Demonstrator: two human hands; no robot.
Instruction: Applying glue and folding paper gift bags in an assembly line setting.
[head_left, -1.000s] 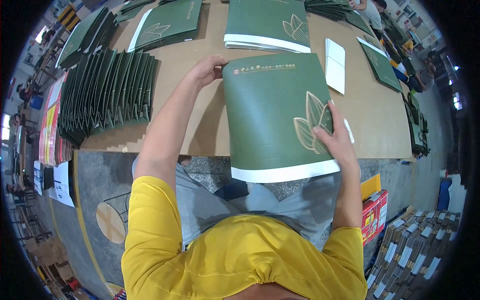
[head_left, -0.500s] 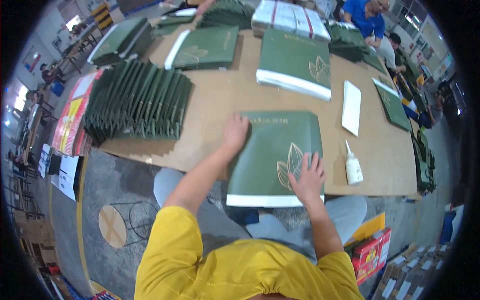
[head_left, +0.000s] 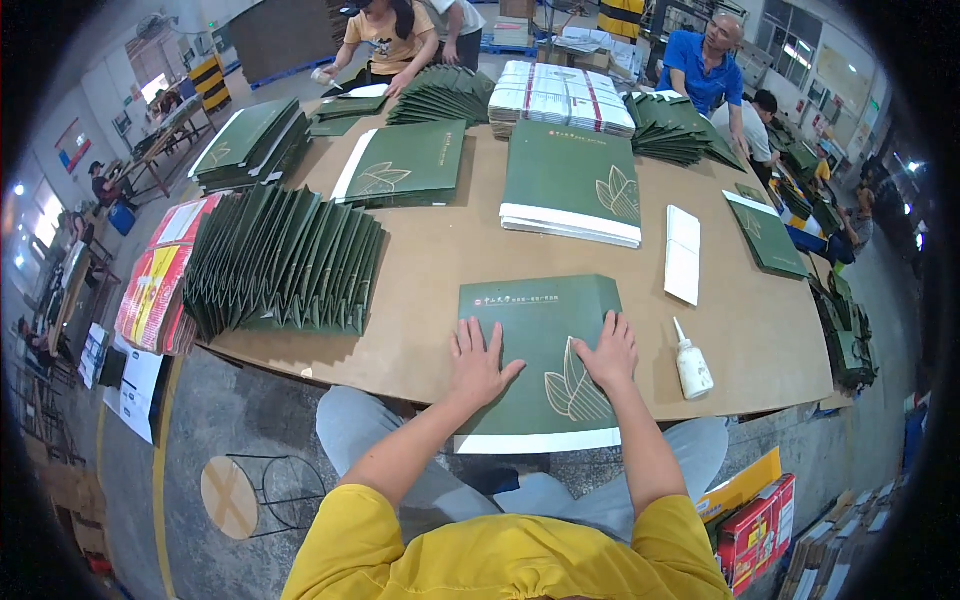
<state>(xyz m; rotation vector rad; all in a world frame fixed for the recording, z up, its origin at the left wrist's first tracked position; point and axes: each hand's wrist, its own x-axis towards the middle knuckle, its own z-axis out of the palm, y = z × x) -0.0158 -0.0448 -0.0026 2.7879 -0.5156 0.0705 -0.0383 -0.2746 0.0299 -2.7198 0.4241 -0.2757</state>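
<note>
A flat green paper bag [head_left: 530, 345] with a white strip along its near edge and a gold leaf outline lies at the table's front edge, jutting out over my lap. My left hand [head_left: 480, 362] rests flat on its left half, fingers spread. On the right side, beside the leaf drawing, my right hand [head_left: 610, 352] presses down with its fingers apart. To the right stands a white glue bottle [head_left: 693, 368] with a pointed nozzle. Beyond the bottle lies a narrow white stack of card or paper strips [head_left: 683, 255].
A row of folded green bags [head_left: 285, 265] fans out at the left, against a red-and-yellow bundle [head_left: 165, 280]. Flat green bag stacks [head_left: 570, 180] lie farther back, near a tied white bundle [head_left: 560, 100]. Co-workers [head_left: 705, 70] work across the table. A round stool [head_left: 230, 497] stands at lower left.
My left hand has moved from the bag's far left edge onto its surface. My right hand has shifted farther up the bag's right side. The view has tilted up, showing more people.
</note>
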